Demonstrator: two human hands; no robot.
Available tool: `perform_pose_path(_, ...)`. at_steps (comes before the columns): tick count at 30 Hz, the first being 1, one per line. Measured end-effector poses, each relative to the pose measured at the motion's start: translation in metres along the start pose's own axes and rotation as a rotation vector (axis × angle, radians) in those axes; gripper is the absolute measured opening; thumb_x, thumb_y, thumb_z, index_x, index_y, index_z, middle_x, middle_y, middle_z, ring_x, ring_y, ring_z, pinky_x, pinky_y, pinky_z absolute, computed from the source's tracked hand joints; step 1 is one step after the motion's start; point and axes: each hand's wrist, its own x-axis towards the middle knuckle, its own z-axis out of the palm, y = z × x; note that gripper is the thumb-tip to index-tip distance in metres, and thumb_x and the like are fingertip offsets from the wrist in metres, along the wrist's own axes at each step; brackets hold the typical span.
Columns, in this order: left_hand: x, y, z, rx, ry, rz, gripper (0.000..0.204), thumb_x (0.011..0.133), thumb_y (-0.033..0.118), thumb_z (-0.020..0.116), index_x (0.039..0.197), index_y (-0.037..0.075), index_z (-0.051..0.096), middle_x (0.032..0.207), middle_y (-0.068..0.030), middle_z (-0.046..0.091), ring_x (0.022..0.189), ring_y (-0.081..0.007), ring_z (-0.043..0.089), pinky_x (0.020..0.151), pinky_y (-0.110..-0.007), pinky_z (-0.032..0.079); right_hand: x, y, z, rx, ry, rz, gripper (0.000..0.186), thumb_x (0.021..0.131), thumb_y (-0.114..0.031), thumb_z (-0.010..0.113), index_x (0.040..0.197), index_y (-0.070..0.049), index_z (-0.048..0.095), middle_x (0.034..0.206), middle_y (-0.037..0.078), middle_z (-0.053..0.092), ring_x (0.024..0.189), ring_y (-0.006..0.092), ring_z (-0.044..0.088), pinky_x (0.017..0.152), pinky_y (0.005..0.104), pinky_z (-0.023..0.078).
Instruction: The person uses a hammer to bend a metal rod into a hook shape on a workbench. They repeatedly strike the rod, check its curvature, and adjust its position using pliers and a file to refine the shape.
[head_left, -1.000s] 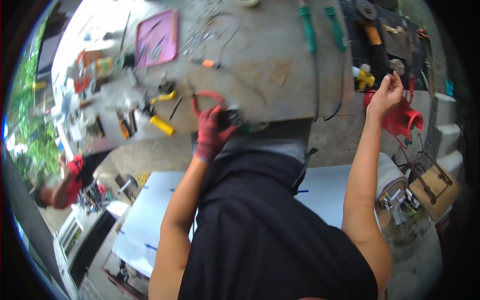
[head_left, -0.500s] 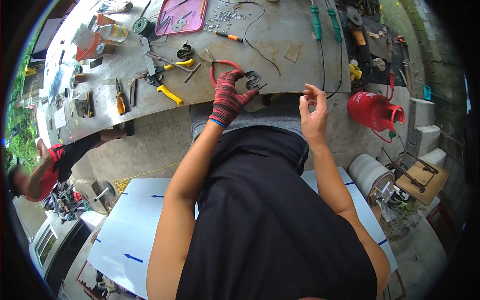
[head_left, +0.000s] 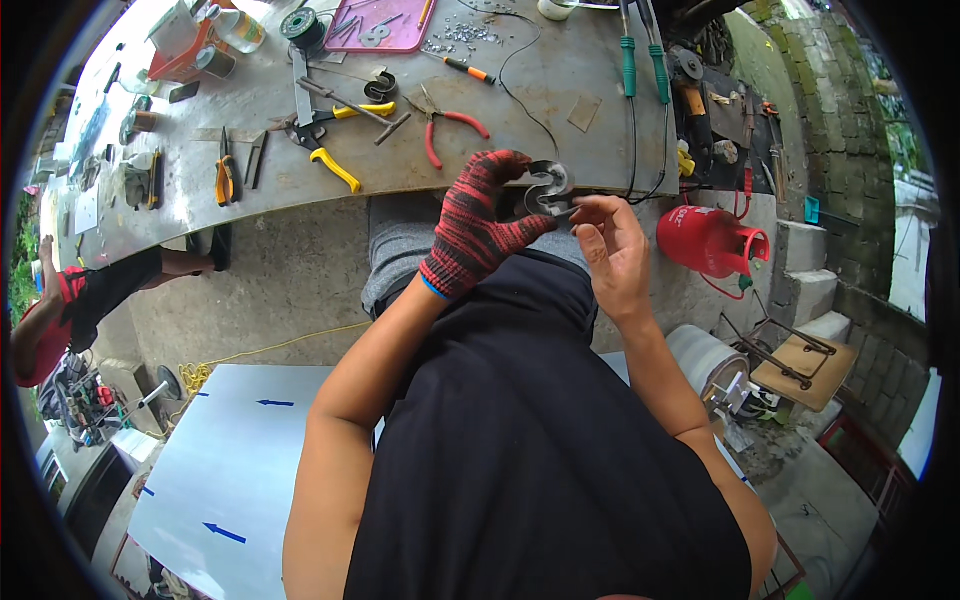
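Observation:
My left hand (head_left: 482, 222), in a red-and-black knit glove with a blue cuff edge, is closed around the left side of an S-shaped curl of flat metal strip (head_left: 549, 190). The piece is held just off the near edge of the workbench. From the right, my bare right hand (head_left: 618, 250) meets the strip's lower end with its curled fingertips; the thumb is a little below them. Beyond the glove, red-handled pliers (head_left: 436, 128) lie spread on the bench. Yellow-handled snips (head_left: 330, 145) rest to their left, near a T-shaped metal bar (head_left: 360, 108).
The metal-topped workbench (head_left: 545, 110) carries a pink tray (head_left: 385, 38), loose small hardware (head_left: 465, 38), an orange screwdriver (head_left: 468, 70) and orange-handled pliers (head_left: 226, 175). Green-handled cable leads (head_left: 628, 70) hang over its right side. A red gas cylinder (head_left: 700, 238) stands right. Another person (head_left: 60, 330) is at left.
Both hands have come together, the left moving right and toward me with the metal curl, and the right reaching its lower end. The view has shifted; the red-handled pliers are now uncovered.

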Motion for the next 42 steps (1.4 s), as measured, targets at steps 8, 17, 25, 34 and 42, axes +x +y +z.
perform_pose_path(8,-0.033,0.013,-0.003,-0.139,-0.14,-0.162,0.076,0.07,0.02,0.096,0.133,0.002,0.058,0.121,-0.0098,0.067,0.117,-0.0201,0.065,0.105,-0.036,0.051,-0.034,-0.021,-0.003,-0.053,-0.052,0.169,0.026,0.097,-0.024,0.075,0.097,-0.001,0.063,0.088,0.003,0.065,0.082,0.0115,0.061,0.08,0.0288,0.051)
perform_pose_path(17,-0.052,-0.001,-0.014,-0.426,-0.181,-0.28,0.077,0.069,0.015,0.097,0.134,0.005,0.057,0.126,-0.0064,0.064,0.12,-0.0173,0.06,0.107,-0.035,0.048,-0.043,-0.036,0.006,-0.046,-0.103,0.213,0.024,0.096,-0.02,0.076,0.094,-0.001,0.063,0.088,0.005,0.065,0.082,0.0124,0.062,0.08,0.0283,0.051)
perform_pose_path(25,-0.051,-0.002,-0.015,-0.463,-0.159,-0.27,0.078,0.068,0.013,0.097,0.134,0.006,0.056,0.126,-0.0053,0.063,0.118,-0.0168,0.06,0.106,-0.035,0.048,-0.039,-0.039,0.011,-0.086,-0.102,0.191,0.025,0.096,-0.021,0.077,0.093,-0.001,0.063,0.087,0.005,0.065,0.082,0.0131,0.063,0.08,0.0286,0.052)
perform_pose_path(34,-0.049,-0.002,-0.015,0.091,-0.031,0.044,0.069,0.068,0.023,0.096,0.125,0.007,0.06,0.122,-0.0111,0.066,0.114,-0.0262,0.065,0.098,-0.039,0.053,-0.039,-0.03,0.02,-0.126,-0.109,0.292,0.033,0.094,-0.023,0.079,0.109,0.0,0.06,0.092,0.007,0.069,0.086,0.0124,0.066,0.08,0.0284,0.053)
perform_pose_path(42,-0.044,0.007,-0.016,0.325,0.006,0.195,0.076,0.067,0.021,0.096,0.129,0.006,0.055,0.12,-0.0126,0.065,0.111,-0.0299,0.065,0.096,-0.042,0.054,-0.032,-0.018,0.027,0.162,-0.103,0.478,0.031,0.098,-0.018,0.073,0.116,0.002,0.059,0.098,0.007,0.069,0.09,0.0101,0.066,0.08,0.0279,0.054)
